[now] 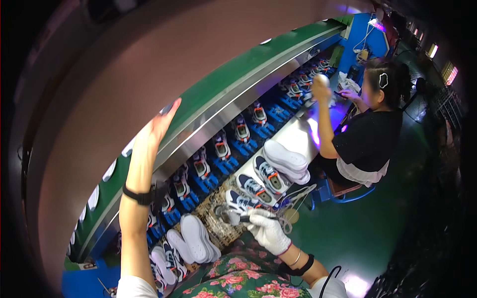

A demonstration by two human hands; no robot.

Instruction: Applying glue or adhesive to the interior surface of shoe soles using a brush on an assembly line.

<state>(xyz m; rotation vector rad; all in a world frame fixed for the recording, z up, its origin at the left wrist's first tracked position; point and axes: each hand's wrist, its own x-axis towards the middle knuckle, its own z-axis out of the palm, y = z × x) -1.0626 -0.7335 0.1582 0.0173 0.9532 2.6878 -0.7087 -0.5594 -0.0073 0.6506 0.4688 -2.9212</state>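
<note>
Our gloved right hand [268, 229] grips a small metal tool [229, 216] above the tabletop [218, 229], just beside a sneaker [243, 202]; the tool looks stiff and light, best held by its handle. Our left hand [160, 124] is raised, open, empty.

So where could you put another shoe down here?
The shiny strip of bench between the white soles and the co-worker's arm looks bare. Near the gloved right hand it is crowded with sneakers, and the blue racks along the conveyor are full.
</note>
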